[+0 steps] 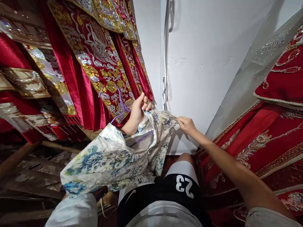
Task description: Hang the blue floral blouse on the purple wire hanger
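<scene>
I hold up a pale silky garment (106, 160) printed with blue and green flowers. My left hand (139, 108) is closed on its upper edge together with a thin purple wire hanger (119, 104), whose hook rises to the left of my fist. My right hand (186, 123) pinches the garment's other top corner, pulling the cloth taut between both hands. One sleeve drapes over my left forearm and hides it.
Red garments with gold and silver embroidery (94, 56) hang close on the left. More red embroidered cloth (272, 138) lies on the right. A white wall (201, 56) with a corner strip stands ahead. My black shorts marked 23 (180, 186) show below.
</scene>
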Demonstrator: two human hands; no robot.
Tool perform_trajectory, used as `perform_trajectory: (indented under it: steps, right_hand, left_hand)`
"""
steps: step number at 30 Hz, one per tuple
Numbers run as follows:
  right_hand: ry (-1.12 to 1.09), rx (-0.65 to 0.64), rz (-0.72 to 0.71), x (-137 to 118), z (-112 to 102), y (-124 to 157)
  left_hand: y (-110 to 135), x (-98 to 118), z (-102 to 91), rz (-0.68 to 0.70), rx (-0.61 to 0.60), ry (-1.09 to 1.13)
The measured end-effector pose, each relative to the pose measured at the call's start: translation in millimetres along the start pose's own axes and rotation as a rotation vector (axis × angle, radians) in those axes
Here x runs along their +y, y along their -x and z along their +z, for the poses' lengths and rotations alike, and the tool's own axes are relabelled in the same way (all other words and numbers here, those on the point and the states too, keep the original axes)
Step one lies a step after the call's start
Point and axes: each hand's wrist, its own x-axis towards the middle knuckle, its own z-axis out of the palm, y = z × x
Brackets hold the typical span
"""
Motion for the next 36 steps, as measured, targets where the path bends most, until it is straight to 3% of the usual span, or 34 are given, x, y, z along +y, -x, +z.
perform_trajectory:
  steps: [2, 5, 7, 11, 16, 20, 29, 33, 36]
  right_hand:
    - [-0.028, -0.070, 0.023, 2.1, -6.1, 3.0]
    - [-0.015, -0.281, 0.073, -2.0, -19.0, 3.4]
    - [0.025, -0.330, 0.090, -8.2, -30.1, 1.9]
    - [-0.037, -0.177, -0.038, -33.6, -48.7, -3.4]
    - [-0.080, -0.168, -0.242, -72.6, -45.8, -7.2]
    - [-0.033, -0.135, -0.209, -77.4, -36.3, -3.0]
    - [0.142, -0.021, -0.020, -42.6, -32.5, 13.3]
    - [0.034, 0.068, -0.139, -65.3, -45.9, 12.4]
    - [0.028, 0.004, -0.230, -90.6, -48.3, 7.4]
  left_hand:
    - [-1.0, -1.8, -1.2, 0.010, 0.013, 0.014]
    - [-2.5, -6.4, -2.7, 0.041, -0.014, 0.075]
    - [-3.7, -7.9, -3.8, 0.051, -0.031, 0.103]
    - [-2.2, -9.0, 1.7, 0.005, -0.046, 0.113]
    - [11.7, -14.2, 18.8, -0.082, -0.147, 0.104]
    - [21.0, -16.1, 16.9, -0.091, -0.181, 0.094]
    - [17.4, -1.2, 3.9, 0.036, -0.082, 0.099]
    - [12.3, -3.7, 10.4, 0.010, -0.111, 0.133]
    - [14.4, -20.7, 22.4, -0.109, -0.196, 0.213]
